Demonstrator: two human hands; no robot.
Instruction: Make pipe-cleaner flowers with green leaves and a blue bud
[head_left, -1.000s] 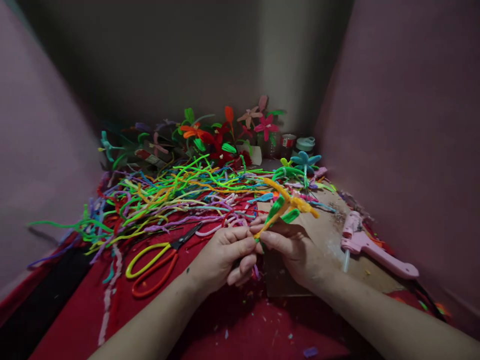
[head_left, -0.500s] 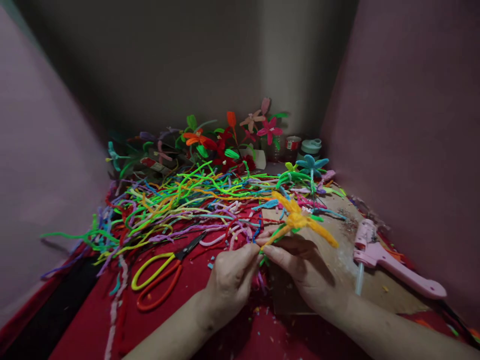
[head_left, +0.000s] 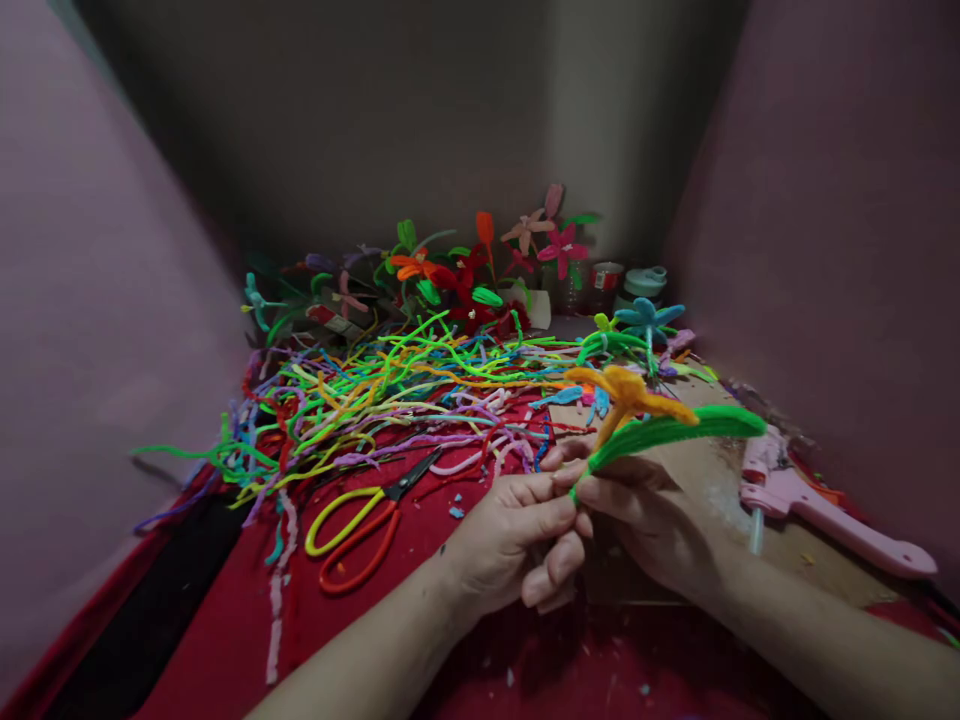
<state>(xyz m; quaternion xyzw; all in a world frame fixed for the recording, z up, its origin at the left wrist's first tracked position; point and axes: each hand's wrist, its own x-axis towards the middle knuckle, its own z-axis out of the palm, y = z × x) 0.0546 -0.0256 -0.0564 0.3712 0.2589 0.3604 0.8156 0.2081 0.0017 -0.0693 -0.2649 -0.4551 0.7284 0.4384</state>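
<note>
An orange pipe-cleaner flower (head_left: 626, 392) with a long green leaf (head_left: 675, 432) is held up in front of me. My left hand (head_left: 525, 540) pinches the lower green stem between thumb and fingers. My right hand (head_left: 637, 510) grips the same stem just beside it, near where the leaf joins. The leaf points to the right below the petals. Fingers cover the bottom end of the stem.
Loose pipe cleaners (head_left: 390, 390) lie heaped across the red cloth. Scissors (head_left: 367, 525) rest left of my hands. A pink glue gun (head_left: 825, 515) lies on cardboard (head_left: 712, 540) at right. Finished flowers (head_left: 480, 275), a blue flower (head_left: 649, 315) and a lidded jar (head_left: 643, 285) stand behind.
The orange flower has turned from facing me to side-on, so its green leaf now extends rightward. Both hands have shifted on the stem. The view has moved slightly left.
</note>
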